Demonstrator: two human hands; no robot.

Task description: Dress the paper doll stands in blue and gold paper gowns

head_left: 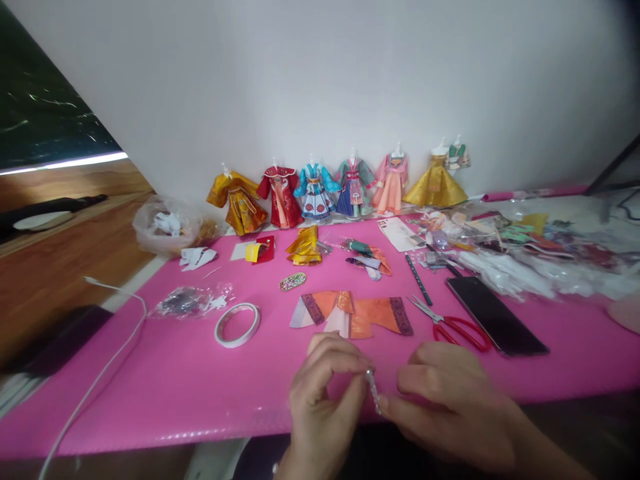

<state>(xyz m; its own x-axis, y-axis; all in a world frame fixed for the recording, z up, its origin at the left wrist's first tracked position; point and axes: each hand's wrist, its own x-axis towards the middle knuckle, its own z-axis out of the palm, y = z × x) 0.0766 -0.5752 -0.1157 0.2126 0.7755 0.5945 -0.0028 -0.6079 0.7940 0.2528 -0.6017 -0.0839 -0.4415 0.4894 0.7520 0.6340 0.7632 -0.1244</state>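
My left hand (327,393) pinches the upper end of a short, silvery glittering strip (373,392) between thumb and fingertips. At its lower end, my right hand (445,400) is closed, its fingertips against the strip. The strip looks like a row of tiny shiny beads, too small to make out exactly. Just beyond my hands a small orange doll robe (367,315) lies flat, with dark patterned bands on its sleeves. Scissors (455,327) with red handles rest to its right, blades partly apart. A roll of white tape (237,325) lies to the left.
Several dressed doll figures (317,190) stand along the wall. A black phone (495,313), a dark pen (418,279) and plastic-bagged pieces (530,253) occupy the right. Leftward are a white cable (107,363), a bag of dark pieces (185,300) and a plastic-lined bowl (165,230).
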